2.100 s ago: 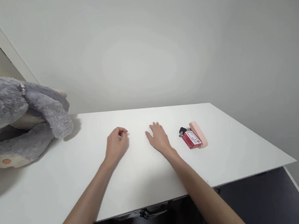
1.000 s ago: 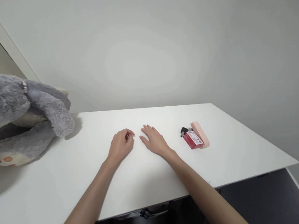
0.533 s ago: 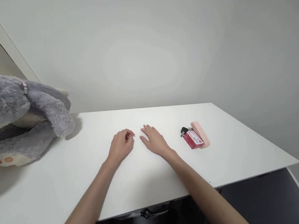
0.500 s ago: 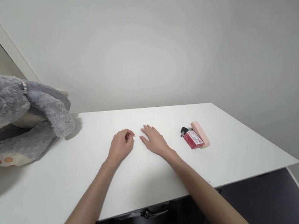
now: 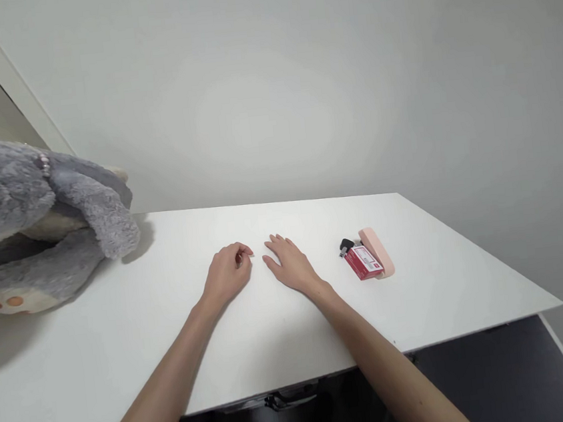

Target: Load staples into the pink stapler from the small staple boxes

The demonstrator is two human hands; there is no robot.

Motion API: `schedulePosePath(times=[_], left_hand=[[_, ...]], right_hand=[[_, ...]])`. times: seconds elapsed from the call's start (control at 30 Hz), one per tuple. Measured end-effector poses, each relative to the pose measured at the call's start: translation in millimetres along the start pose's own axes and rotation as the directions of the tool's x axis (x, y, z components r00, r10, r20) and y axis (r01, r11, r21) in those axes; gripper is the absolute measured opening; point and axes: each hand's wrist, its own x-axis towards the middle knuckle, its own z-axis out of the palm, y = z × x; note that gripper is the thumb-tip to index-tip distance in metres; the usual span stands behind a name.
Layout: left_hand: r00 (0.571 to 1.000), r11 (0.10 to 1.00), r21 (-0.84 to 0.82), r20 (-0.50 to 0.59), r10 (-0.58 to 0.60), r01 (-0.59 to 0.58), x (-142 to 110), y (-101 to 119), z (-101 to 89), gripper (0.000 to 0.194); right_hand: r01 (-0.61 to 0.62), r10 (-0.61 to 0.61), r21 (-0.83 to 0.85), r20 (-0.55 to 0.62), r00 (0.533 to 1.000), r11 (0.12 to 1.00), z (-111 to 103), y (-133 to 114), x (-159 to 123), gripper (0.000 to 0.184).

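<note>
Resting at center frame, the left hand [image 5: 228,270] was curled, whether pinching anything impossible to tell; the right hand [image 5: 289,260] lay spread. The step looked like waiting; touching the red-and-white box [image 5: 364,263], beside a pink case [image 5: 378,252] on the counter [image 5: 450,280] at center right, would have called for a rightward reach.

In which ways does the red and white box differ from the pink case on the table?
Colour: the red and white box has a printed label, while the pink case shows a plain face.
Shape: the box has sharp corners; the case looks slimmer, with rounded ends.
Shared: both lie close together on the white table.
</note>
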Motion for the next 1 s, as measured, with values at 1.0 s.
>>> schedulePosePath(times=[1.0], left_hand=[[1.0,1.0,0.002,0.002,0.003,-0.003,-0.5,0.4,-0.4,0.02]], right_hand=[[0.007,-0.007,-0.001,-0.007,1.0,1.0,4.7,5.1,0.5,0.05]])
